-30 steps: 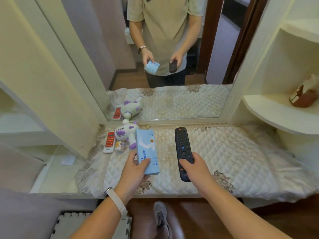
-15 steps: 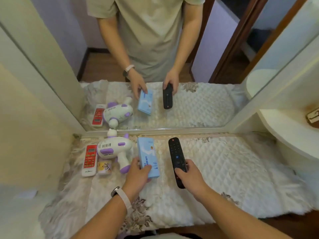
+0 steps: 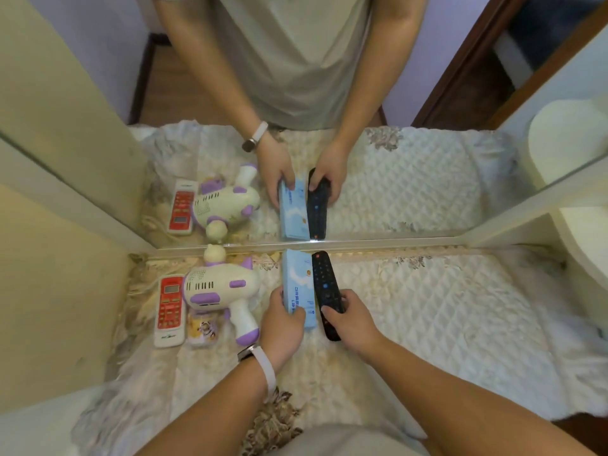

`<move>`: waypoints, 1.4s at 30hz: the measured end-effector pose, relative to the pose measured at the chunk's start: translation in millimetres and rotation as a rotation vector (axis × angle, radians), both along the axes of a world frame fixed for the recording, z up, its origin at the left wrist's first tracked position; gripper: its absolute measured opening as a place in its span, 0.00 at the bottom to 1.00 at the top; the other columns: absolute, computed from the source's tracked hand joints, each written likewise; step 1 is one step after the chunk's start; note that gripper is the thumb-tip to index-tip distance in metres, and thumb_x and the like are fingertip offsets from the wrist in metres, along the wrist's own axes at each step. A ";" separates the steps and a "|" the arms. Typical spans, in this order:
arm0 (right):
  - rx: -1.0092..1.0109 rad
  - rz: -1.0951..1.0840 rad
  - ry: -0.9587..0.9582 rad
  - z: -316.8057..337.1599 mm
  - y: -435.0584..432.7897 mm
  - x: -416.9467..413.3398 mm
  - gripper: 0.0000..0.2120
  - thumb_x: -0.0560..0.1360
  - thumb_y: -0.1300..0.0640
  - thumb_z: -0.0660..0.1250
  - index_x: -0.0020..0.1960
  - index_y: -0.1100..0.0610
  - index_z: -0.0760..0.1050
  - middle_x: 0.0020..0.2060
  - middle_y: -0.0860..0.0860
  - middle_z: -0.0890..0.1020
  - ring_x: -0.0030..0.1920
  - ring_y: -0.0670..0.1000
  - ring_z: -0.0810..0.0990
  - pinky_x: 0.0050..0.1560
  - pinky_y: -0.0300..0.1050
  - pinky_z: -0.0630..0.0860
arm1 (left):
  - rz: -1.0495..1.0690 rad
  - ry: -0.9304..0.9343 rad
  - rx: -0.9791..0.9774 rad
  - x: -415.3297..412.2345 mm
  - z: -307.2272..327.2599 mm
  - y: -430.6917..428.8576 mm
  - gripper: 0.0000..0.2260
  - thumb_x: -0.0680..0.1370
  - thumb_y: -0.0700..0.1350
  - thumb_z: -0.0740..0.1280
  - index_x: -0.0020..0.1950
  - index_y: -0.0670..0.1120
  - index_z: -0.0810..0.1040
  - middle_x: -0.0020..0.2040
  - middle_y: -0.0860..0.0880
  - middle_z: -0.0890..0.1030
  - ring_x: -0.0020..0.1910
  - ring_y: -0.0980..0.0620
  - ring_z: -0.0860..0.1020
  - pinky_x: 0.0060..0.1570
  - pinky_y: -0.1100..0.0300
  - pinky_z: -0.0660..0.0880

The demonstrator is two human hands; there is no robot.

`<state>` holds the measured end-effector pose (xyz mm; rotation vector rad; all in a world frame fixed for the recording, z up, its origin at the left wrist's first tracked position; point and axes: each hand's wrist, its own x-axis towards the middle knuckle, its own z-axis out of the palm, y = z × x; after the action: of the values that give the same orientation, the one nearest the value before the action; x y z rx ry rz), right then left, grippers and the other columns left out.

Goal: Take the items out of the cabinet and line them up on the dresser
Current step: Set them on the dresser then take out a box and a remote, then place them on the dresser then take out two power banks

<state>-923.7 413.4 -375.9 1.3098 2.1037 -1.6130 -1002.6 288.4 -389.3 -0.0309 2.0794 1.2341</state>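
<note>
**Box and remote placed in line on the worktop**

The box [image 3: 297,284] is gripped at its near end by the left hand [image 3: 283,327], fingers curled round it. The remote [image 3: 324,284] is held likewise by the right hand [image 3: 353,324]. Both appear to be laid side by side, touching, on the worktop [image 3: 444,307], right of the toy [image 3: 223,287], with far ends just short of the mirror [image 3: 411,192]. If either is pushed further, the mirror frame may be struck. If the fingers are withdrawn carelessly, the pair may be skewed on the soft quilted cover.
</note>
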 end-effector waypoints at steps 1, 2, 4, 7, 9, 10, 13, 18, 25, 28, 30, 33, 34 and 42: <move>0.005 0.013 -0.010 -3.3 0.7 -1.8 0.12 0.76 0.55 0.68 0.58 0.52 0.70 0.49 0.47 0.81 0.48 0.46 0.80 0.51 0.46 0.78 | -0.012 0.012 -0.010 -1.0 -1.0 0.2 0.20 0.76 0.38 0.63 0.67 0.48 0.66 0.57 0.51 0.78 0.52 0.52 0.78 0.47 0.60 0.75; 0.020 0.030 -0.024 -6.2 1.0 -3.5 0.12 0.77 0.54 0.68 0.58 0.52 0.70 0.49 0.46 0.81 0.48 0.46 0.80 0.51 0.46 0.78 | -0.016 0.023 -0.016 -1.7 -2.8 -0.1 0.20 0.76 0.37 0.64 0.66 0.50 0.67 0.57 0.51 0.78 0.52 0.53 0.78 0.47 0.61 0.74; 0.078 0.080 -0.042 -10.5 1.1 -6.1 0.11 0.78 0.53 0.66 0.59 0.51 0.71 0.48 0.46 0.80 0.48 0.46 0.80 0.49 0.44 0.77 | -0.020 0.069 -0.039 -1.9 -6.6 -0.1 0.21 0.73 0.37 0.64 0.63 0.53 0.68 0.57 0.51 0.79 0.52 0.53 0.79 0.48 0.58 0.77; 0.170 0.178 -0.013 -11.7 2.7 -8.7 0.05 0.78 0.55 0.65 0.53 0.51 0.73 0.45 0.46 0.80 0.44 0.46 0.80 0.40 0.40 0.75 | -0.064 0.151 -0.145 1.7 -6.2 1.5 0.23 0.71 0.39 0.65 0.65 0.52 0.70 0.56 0.49 0.76 0.53 0.52 0.76 0.50 0.58 0.74; 0.202 0.223 0.008 -11.5 7.1 -8.8 0.03 0.77 0.57 0.66 0.49 0.50 0.73 0.42 0.46 0.81 0.40 0.42 0.80 0.37 0.38 0.75 | -0.094 0.187 -0.204 6.9 -1.5 3.3 0.26 0.70 0.41 0.66 0.67 0.52 0.69 0.56 0.48 0.73 0.55 0.52 0.72 0.53 0.59 0.71; 0.215 0.231 0.013 -12.3 10.5 -8.4 0.02 0.76 0.57 0.65 0.48 0.51 0.74 0.42 0.47 0.82 0.39 0.42 0.80 0.36 0.40 0.77 | -0.101 0.208 -0.213 9.1 1.0 4.1 0.26 0.69 0.42 0.67 0.68 0.51 0.68 0.57 0.48 0.72 0.57 0.51 0.71 0.55 0.58 0.71; 0.247 0.234 0.005 -12.1 21.8 -6.5 0.06 0.76 0.55 0.66 0.51 0.54 0.77 0.44 0.51 0.83 0.39 0.46 0.82 0.42 0.50 0.80 | -0.134 0.281 -0.255 11.8 5.9 5.6 0.25 0.68 0.44 0.66 0.66 0.49 0.69 0.58 0.48 0.72 0.59 0.49 0.70 0.58 0.54 0.71; 0.276 0.298 -0.030 -0.6 40.0 7.4 0.24 0.77 0.50 0.64 0.71 0.58 0.68 0.62 0.55 0.75 0.58 0.53 0.77 0.56 0.47 0.73 | -0.153 0.359 -0.283 17.8 30.0 10.4 0.27 0.71 0.42 0.67 0.70 0.44 0.67 0.65 0.46 0.72 0.64 0.48 0.68 0.61 0.60 0.63; 0.635 0.711 0.093 33.7 66.0 37.8 0.23 0.79 0.43 0.60 0.69 0.54 0.69 0.62 0.51 0.75 0.61 0.53 0.73 0.55 0.49 0.74 | -0.290 0.600 -0.413 57.0 74.3 9.0 0.28 0.74 0.48 0.65 0.74 0.47 0.66 0.73 0.45 0.67 0.72 0.47 0.66 0.70 0.52 0.65; 0.748 0.833 0.228 53.7 75.8 42.0 0.25 0.77 0.42 0.61 0.68 0.54 0.72 0.61 0.51 0.77 0.60 0.54 0.74 0.55 0.50 0.74 | -0.337 0.765 -0.494 76.8 94.0 7.6 0.25 0.74 0.49 0.66 0.71 0.46 0.71 0.72 0.43 0.70 0.69 0.44 0.70 0.66 0.51 0.68; 0.809 0.920 0.306 65.8 78.9 45.1 0.26 0.75 0.41 0.60 0.68 0.54 0.73 0.62 0.52 0.77 0.61 0.55 0.74 0.56 0.51 0.73 | -0.313 0.831 -0.534 89.6 104.4 5.5 0.23 0.73 0.51 0.64 0.68 0.46 0.74 0.69 0.42 0.73 0.65 0.42 0.73 0.60 0.48 0.72; 0.862 1.034 0.431 83.2 77.0 47.3 0.26 0.75 0.41 0.61 0.67 0.55 0.74 0.62 0.53 0.78 0.62 0.57 0.75 0.58 0.54 0.73 | -0.259 0.926 -0.573 107.7 118.8 -0.8 0.22 0.72 0.51 0.65 0.65 0.47 0.75 0.66 0.42 0.75 0.62 0.42 0.75 0.55 0.47 0.75; 0.885 1.077 0.476 88.6 74.6 46.3 0.26 0.75 0.41 0.60 0.65 0.55 0.76 0.61 0.53 0.78 0.61 0.57 0.76 0.57 0.54 0.74 | -0.248 0.968 -0.596 114.7 124.1 -4.7 0.22 0.72 0.50 0.66 0.65 0.47 0.75 0.65 0.42 0.75 0.62 0.42 0.74 0.55 0.46 0.75; 0.950 1.385 0.808 142.8 12.2 38.9 0.24 0.74 0.40 0.61 0.60 0.55 0.77 0.53 0.53 0.81 0.53 0.58 0.78 0.48 0.53 0.75 | -0.113 1.123 -0.837 176.8 173.2 -70.5 0.21 0.74 0.51 0.63 0.66 0.47 0.74 0.65 0.43 0.76 0.65 0.41 0.73 0.61 0.42 0.71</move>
<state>-884.7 425.7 -233.1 -1.0084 3.0468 -0.4291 -825.9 217.9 -216.1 0.4898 3.3535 0.1458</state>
